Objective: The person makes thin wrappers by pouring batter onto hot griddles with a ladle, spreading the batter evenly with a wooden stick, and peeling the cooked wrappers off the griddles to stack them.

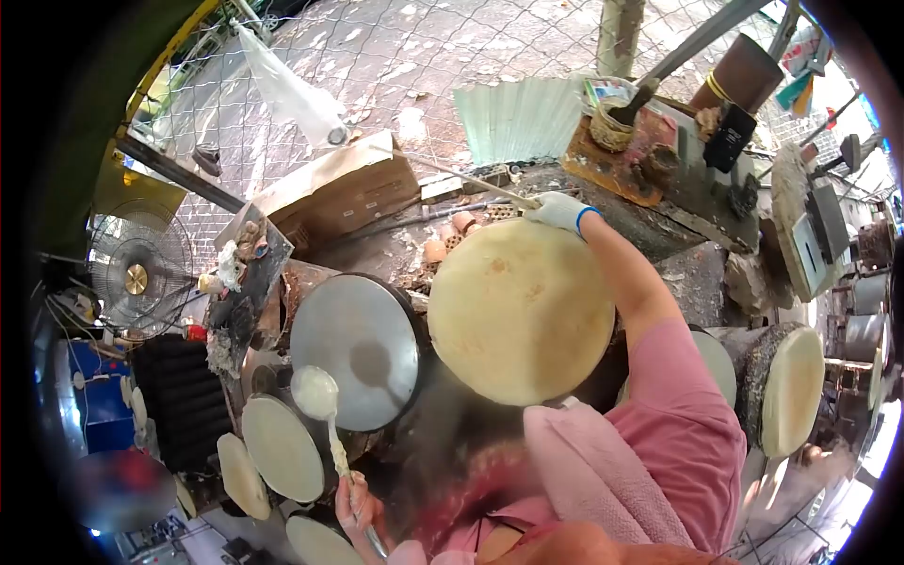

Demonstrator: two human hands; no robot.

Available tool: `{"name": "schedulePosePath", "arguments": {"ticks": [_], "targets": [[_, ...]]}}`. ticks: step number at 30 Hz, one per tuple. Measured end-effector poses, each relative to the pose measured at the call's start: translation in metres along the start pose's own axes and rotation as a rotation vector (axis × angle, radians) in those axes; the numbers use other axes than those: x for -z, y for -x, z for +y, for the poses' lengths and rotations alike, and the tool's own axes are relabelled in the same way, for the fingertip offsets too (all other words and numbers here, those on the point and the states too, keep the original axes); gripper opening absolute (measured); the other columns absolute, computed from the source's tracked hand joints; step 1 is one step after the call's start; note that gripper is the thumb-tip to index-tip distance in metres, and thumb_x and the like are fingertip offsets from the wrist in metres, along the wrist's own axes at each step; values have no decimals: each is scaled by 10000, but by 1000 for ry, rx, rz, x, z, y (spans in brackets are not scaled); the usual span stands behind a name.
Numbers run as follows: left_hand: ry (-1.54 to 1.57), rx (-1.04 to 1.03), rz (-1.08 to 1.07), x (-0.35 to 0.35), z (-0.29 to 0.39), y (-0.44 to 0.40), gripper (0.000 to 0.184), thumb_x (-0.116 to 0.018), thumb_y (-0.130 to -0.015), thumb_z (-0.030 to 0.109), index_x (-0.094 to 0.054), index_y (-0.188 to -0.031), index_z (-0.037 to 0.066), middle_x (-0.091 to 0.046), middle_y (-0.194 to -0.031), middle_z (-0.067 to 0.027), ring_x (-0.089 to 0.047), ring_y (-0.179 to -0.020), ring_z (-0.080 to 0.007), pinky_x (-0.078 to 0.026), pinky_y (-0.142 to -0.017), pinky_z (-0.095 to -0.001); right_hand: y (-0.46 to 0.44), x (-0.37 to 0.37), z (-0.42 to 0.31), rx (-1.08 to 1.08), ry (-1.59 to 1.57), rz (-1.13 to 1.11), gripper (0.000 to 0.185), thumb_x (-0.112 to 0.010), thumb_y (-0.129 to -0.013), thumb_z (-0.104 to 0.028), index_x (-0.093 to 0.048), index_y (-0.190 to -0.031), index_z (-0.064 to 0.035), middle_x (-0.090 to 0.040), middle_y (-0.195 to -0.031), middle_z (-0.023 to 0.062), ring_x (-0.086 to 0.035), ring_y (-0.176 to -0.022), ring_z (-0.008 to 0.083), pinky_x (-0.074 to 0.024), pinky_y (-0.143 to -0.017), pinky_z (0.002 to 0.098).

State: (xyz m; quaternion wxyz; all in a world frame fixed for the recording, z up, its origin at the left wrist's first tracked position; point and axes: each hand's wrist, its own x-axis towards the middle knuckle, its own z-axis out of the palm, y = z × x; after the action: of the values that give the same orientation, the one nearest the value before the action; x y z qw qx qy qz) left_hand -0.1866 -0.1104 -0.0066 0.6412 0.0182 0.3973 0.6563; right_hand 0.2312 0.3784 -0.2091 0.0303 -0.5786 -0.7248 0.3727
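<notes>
My left hand (358,508) is closed around the handle of a ladle (315,392). The ladle's round bowl and handle are coated with pale batter, and it hangs over the near edge of a bare grey round griddle (344,325). In a white knit glove with a blue cuff, my right hand (560,212) grips a long thin stick (461,176) that points to the upper left. That hand is at the far edge of a large round pale-yellow flatbread (518,315), which covers its griddle and has a few browned spots. Whether the glove touches it, I cannot tell.
More round griddles with pale tops stand at the lower left (282,447) and right (793,391). Beyond are a cardboard box (339,193), a wire fence (424,47) and a board (612,160) holding a small basket. A fan (139,273) stands at the left.
</notes>
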Motion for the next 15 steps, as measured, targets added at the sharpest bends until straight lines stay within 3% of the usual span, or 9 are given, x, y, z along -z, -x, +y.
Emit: {"name": "schedulePosePath", "arguments": {"ticks": [3, 5, 6, 9, 12, 13, 14, 15], "targets": [[-10, -2, 8, 2, -1, 10, 354, -270, -1099, 311, -444, -1092, 2, -468, -650, 23, -388, -347, -42, -231, -350, -224, -17, -2, 3, -12, -84, -62, 440, -633, -875, -429, -677, -1233, -177, -686, -875, 90, -616, -751, 196, -483, -712, 348], [62, -33, 176, -15, -5, 15, 352, -264, -1100, 313, -435, -1099, 5, -460, -650, 23, -391, -348, -46, -238, -363, -227, 13, 20, -21, -26, -201, -117, 452, -641, -872, -434, -678, -1232, -164, -650, -808, 39, -556, -657, 143, -462, -623, 310], [95, -44, 258, -20, -6, 17, 351, -261, -1101, 314, -430, -1102, 7, -456, -650, 23, -392, -348, -49, -242, -369, -229, 15, 18, -17, 22, -347, -125, 483, -671, -852, -453, -682, -1229, -150, -592, -744, -7, -483, -594, 95, -397, -532, 257], [52, -83, 187, -12, -8, 11, 370, -321, -1083, 277, -511, -1120, -39, -437, -614, 22, -331, -309, -41, -205, -277, -230, 14, 17, -21, -7, -375, -220, 542, -713, -812, -488, -685, -1218, -131, -576, -720, -13, -469, -595, 79, -364, -507, 235], [91, -7, 79, -9, -3, 8, 367, -246, -1102, 296, -438, -1100, -16, -440, -640, 23, -391, -350, -51, -248, -387, -234, 1, 1, -9, 269, -51, -61, 611, -778, -722, -465, -676, -1175, -67, -667, -795, 108, -612, -701, 225, -470, -623, 350], [82, -22, 88, -8, -4, 8, 368, -270, -1095, 288, -469, -1094, -23, -441, -630, 26, -379, -337, -49, -233, -347, -234, 10, 3, -27, 361, 58, -14, 635, -799, -692, -457, -673, -1160, -46, -697, -821, 148, -660, -737, 274, -506, -662, 388], [73, -36, 100, -7, -5, 7, 370, -295, -1088, 279, -499, -1088, -29, -442, -619, 28, -367, -324, -48, -219, -307, -235, 18, 10, -43, 173, 318, -100, 576, -786, -685, -370, -668, -1168, -79, -700, -949, 191, -673, -912, 350, -519, -792, 441], [64, -48, 113, -5, -6, 8, 371, -319, -1081, 270, -529, -1082, -36, -443, -609, 30, -356, -311, -46, -204, -267, -235, 27, 10, -50, 166, 327, -69, 553, -774, -692, -350, -668, -1172, -97, -701, -957, 183, -672, -923, 349, -522, -797, 440]]}}
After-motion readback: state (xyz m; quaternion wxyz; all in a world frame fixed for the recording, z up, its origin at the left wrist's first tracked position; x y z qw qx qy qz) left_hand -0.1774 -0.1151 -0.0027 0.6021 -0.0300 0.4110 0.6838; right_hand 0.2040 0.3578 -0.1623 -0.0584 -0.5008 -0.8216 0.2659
